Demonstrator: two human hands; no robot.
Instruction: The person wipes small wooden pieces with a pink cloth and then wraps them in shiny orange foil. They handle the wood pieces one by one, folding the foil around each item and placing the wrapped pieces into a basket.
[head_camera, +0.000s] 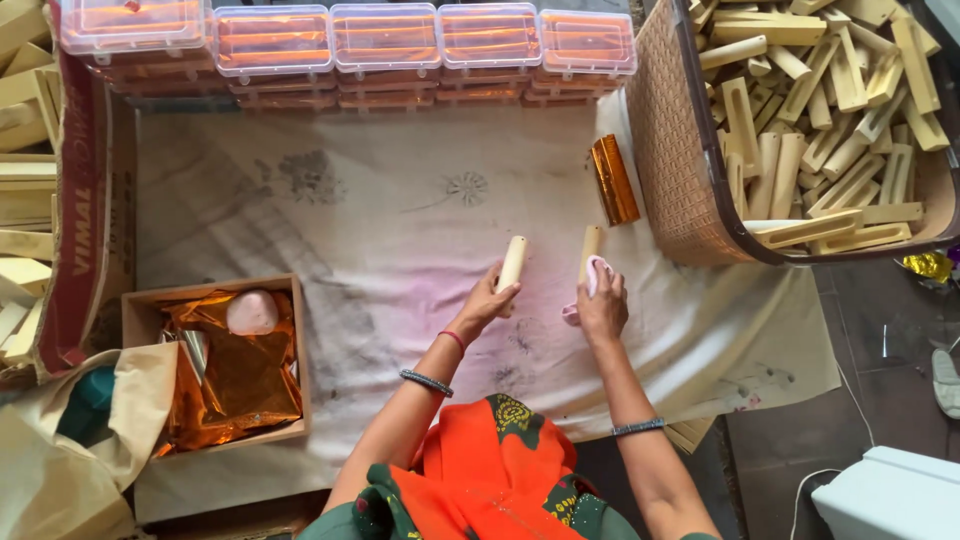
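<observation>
At 9 o'clock a shallow brown cardboard box (138, 300) is sitting on the stained white cloth sheet (380, 230), holding crumpled orange metallic foil (235, 385) and a pale pink rounded lump (252, 312). At 12 o'clock a row of clear plastic lidded boxes (385, 40) with orange contents is lining the cloth's far edge.

Centre: left hand (488, 300) is gripping a cream cylindrical wooden stick (512, 264), fingers wrapped around its lower end, stick pointing to 12 o'clock. Just beside it, right hand (603, 305) is holding a second cream wooden stick (589, 250) together with a small pink cloth pad (596, 272), fingers closed on both. The two sticks are near each other, not touching.

At 1 o'clock from the hands a short roll of orange metallic foil (614, 179) is lying on the cloth. At 2 o'clock a tan woven basket (672, 140) is sitting full of cream slotted wooden pieces (830, 110).
</observation>
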